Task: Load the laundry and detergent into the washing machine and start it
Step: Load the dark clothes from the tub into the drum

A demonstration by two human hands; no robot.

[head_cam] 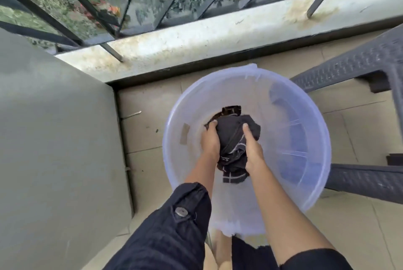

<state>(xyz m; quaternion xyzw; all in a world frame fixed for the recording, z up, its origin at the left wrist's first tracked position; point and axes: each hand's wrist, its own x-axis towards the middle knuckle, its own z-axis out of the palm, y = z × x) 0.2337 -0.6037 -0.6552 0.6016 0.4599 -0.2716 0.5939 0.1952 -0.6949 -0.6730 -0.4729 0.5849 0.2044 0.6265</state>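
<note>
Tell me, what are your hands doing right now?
Left hand and right hand both gripping dark clothes. Clothes inside clear tub. Nothing blocking.

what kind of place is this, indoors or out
Most likely a home balcony or utility ledge, semi-outdoors. A black metal railing over a stained concrete ledge looks down on greenery, the floor is tiled, and both hands grip dark laundry in a plastic basin.
</note>
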